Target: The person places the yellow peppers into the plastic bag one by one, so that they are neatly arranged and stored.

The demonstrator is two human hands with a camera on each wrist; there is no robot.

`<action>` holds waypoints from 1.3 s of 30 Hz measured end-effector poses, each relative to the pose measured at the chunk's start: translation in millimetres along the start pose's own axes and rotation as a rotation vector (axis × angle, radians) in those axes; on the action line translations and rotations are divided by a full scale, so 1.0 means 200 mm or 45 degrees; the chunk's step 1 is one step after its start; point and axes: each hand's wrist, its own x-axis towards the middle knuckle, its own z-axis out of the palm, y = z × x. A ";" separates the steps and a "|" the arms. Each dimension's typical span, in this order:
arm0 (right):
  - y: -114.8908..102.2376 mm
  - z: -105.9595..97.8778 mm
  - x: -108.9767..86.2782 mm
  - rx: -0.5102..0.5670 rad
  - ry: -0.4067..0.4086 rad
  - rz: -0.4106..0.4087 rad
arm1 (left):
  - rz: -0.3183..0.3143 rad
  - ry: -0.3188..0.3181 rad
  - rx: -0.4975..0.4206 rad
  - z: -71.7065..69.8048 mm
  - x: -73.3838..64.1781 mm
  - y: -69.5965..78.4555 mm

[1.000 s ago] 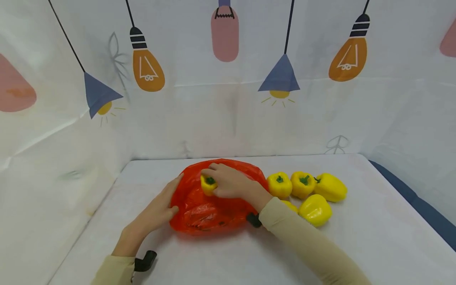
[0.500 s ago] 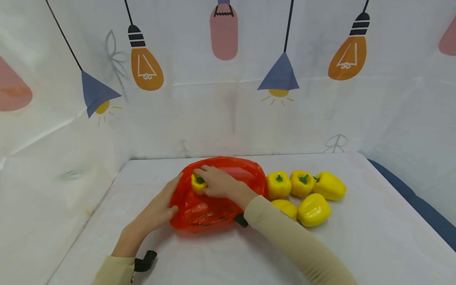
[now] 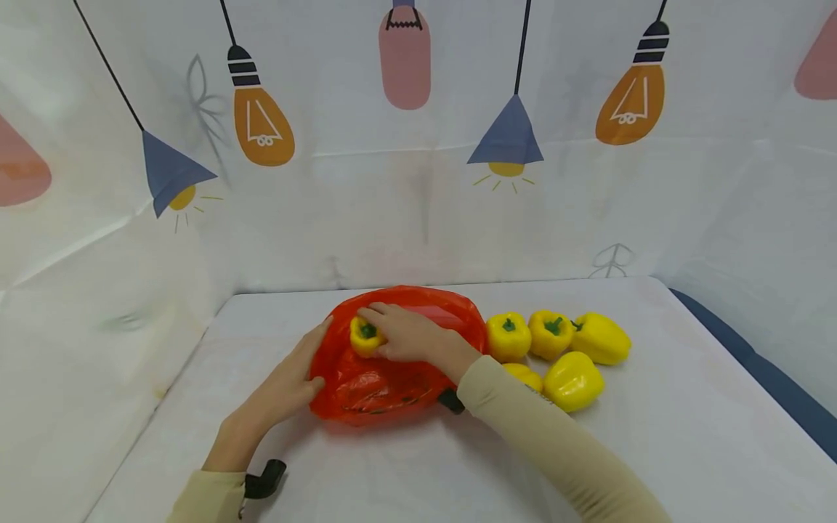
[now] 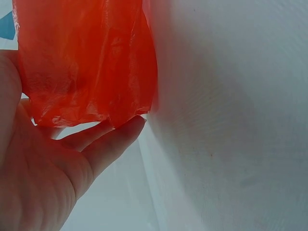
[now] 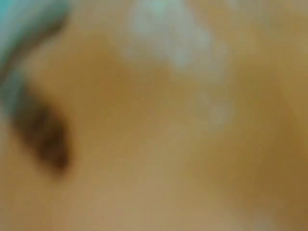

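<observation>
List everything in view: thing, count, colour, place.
Flat tabletop: one, white, foreground.
Crinkled plastic bag: one, red, on the tabletop.
Loose glossy bell peppers: five, yellow, right of the bag.
Held bell pepper: one, yellow, at the bag.
Sheet backdrop: one, white, behind the tabletop.
Printed lampshades: two, blue, on the backdrop.
Printed bulbs: two, orange, likewise.
Printed rounded shapes: three, pink, likewise.
Unidentified strip: one, dark blue, far right.
Small objects: two, black, near the arms.
Sleeves: two, beige, on the arms.
Left hand: one, touching the bag.
Right hand: one, gripping that pepper.

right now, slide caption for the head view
Right hand holds a yellow pepper at a red bag, left hand touching it.
</observation>
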 end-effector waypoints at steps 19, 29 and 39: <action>0.06 -0.12 -0.19 -0.082 -0.054 -0.053 | -0.023 0.001 -0.004 0.00 0.00 -0.01; 0.16 -0.20 -0.30 -0.110 -0.042 -0.033 | -0.025 -0.008 -0.004 0.00 0.00 0.00; 0.30 -0.29 -0.44 -0.057 -0.036 0.051 | -0.056 -0.026 -0.007 -0.01 0.01 0.02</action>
